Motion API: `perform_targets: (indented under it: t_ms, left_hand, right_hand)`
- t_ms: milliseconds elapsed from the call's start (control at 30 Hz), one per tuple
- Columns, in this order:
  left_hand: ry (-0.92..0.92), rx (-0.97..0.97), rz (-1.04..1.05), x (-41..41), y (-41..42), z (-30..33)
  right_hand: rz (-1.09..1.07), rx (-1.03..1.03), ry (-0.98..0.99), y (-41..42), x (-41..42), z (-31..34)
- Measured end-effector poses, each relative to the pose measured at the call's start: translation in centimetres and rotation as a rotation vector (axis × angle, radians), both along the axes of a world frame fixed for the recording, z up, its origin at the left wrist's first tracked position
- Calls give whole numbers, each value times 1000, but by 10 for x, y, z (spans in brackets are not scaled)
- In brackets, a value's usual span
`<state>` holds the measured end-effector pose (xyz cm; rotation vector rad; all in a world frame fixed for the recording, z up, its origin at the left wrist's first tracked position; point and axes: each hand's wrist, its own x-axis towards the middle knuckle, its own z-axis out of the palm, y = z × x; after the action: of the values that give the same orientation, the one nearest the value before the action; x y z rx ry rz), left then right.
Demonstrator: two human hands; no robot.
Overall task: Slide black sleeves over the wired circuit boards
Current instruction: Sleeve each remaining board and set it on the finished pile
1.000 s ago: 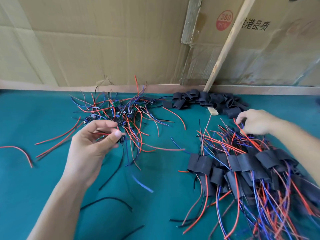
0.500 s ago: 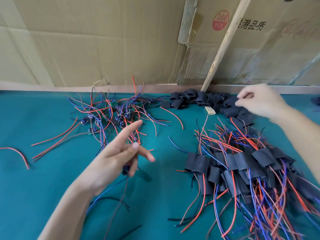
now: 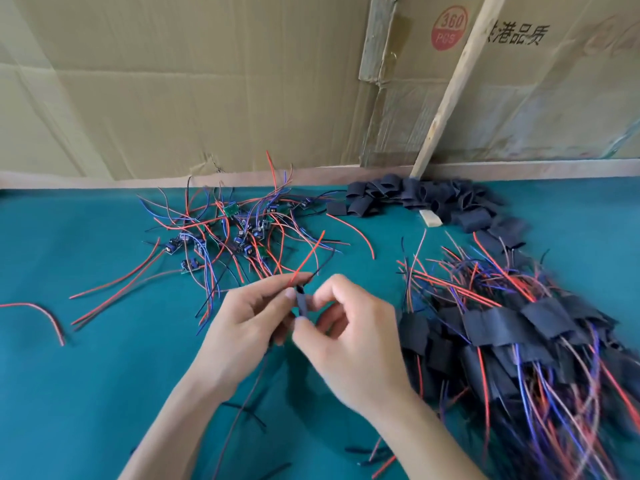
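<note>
Teal cloth covers the counter [image 3: 86, 393], and both hands meet over it just below the middle of the frame. The left hand [image 3: 242, 327] pinches a thin bundle of wires [image 3: 308, 261] (one red, one black) that sticks up and to the right past its fingertips, while more leads hang down from the palm toward the lower edge. The right hand [image 3: 349, 337] has thumb and forefinger curled round a black sleeve [image 3: 300, 301], held upright between the two hands and touching the left fingertips. Whether a circuit board is already inside the sleeve cannot be told; the fingers hide it.

Behind the hands, in the upper middle of the frame, lies a tangle of unsleeved circuit boards [image 3: 242, 233] with red, blue and black leads splaying out in all directions. To its right, against the back edge, sits a heap of loose black sleeves [image 3: 415, 199], and a wooden stick [image 3: 450, 98] leans down into that heap from the upper right. The right side of the frame is filled by a thick pile of finished sleeved boards [image 3: 502, 327], their wires fanning toward the lower right corner. A stray red wire [image 3: 41, 311] curls alone at the far left. Cardboard sheets [image 3: 173, 81] wall off the back, one printed with a red "360 PCS" stamp [image 3: 449, 28].
</note>
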<state>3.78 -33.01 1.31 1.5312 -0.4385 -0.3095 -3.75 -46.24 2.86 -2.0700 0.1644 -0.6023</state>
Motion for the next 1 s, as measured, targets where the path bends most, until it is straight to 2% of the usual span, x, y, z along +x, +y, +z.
perform_targets:
  t_ms: [100, 300, 400, 533, 667, 767, 867, 1000]
  left_hand:
    - [-16, 29, -5, -1, 1, -1]
    - [13, -54, -116, -2, 4, 3]
    - [-29, -53, -141, -2, 6, 3]
    - [27, -138, -132, 2, 8, 0]
    - [65, -145, -61, 6, 11, -4]
    - [100, -154, -31, 7, 12, -5]
    - [79, -127, -63, 5, 11, -3]
    - [72, -89, -131, 0, 10, -1]
  right_hand:
    - [58, 77, 16, 5, -1, -6]
    - [123, 266, 97, 4, -7, -4]
    - [102, 249, 81, 1, -10, -3]
    - [125, 293, 75, -6, -10, 2]
    - [127, 504, 87, -25, -7, 9]
    - [31, 718, 20, -38, -3, 13]
    - [-49, 945, -44, -46, -2, 13]
    - [-134, 1098, -111, -47, 0, 13]
